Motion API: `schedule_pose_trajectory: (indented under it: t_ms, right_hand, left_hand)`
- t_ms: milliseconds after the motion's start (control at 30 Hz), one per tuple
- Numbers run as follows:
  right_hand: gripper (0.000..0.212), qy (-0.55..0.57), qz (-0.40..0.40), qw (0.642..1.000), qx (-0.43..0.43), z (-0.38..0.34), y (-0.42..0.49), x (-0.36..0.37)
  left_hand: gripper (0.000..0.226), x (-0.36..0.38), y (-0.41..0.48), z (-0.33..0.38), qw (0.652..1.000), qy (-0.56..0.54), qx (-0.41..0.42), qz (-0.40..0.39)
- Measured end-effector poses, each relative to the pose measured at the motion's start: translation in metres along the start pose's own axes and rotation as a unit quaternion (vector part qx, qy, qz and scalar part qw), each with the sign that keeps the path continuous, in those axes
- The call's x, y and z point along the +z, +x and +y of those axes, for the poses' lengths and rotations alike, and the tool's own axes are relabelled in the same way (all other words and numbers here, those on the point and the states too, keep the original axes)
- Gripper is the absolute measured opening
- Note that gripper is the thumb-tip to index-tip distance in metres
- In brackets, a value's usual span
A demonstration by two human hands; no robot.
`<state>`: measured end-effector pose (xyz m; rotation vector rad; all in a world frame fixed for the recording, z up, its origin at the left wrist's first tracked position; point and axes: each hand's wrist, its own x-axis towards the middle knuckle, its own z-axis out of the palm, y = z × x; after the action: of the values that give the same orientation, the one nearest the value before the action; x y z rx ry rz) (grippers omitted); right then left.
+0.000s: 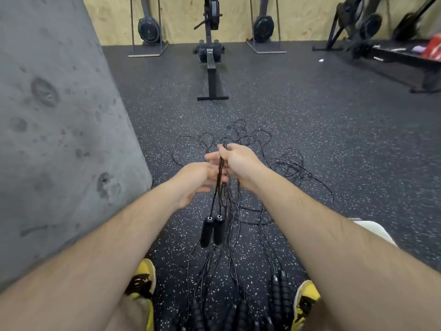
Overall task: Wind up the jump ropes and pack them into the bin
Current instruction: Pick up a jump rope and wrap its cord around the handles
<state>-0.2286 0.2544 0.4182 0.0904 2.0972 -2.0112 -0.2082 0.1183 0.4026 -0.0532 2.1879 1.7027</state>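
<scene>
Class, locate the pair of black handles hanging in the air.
In the head view, the handles dangle centre frame on cords held by both hands, below the left hand, above the speckled floor.

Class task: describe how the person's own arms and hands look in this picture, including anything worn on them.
Both forearms are bare, with no sleeves in view. The left hand and right hand wear no gloves, and no rings, watch or wristbands are visible. Light hair shows along both forearms. No markings or tattoos can be seen.
</scene>
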Motion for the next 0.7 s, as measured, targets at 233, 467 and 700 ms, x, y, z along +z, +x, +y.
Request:
schedule_pose_trajectory:
  t_ms: [233,467,700]
  right_hand:
    - [0.024,-0.059,0.001,0.995,-0.083,-0.019,-0.006,-0.005]
    - [0.024,-0.185,-0.104,0.976,-0.046,-0.012,-0.014,-0.03]
    - [0.02,-0.036,-0.047,0.994,0.09,-0.002,-0.004,-0.046]
  left_hand:
    - [0.048,-0.001,0.01,0.007,0.981,-0.18,0.025,0.074]
    - [0.05,0.004,0.039,0.024,0.966,-0.253,0.01,0.062]
    - [0.023,0.028,0.037,0.027,0.993,-0.088,0.028,0.077]
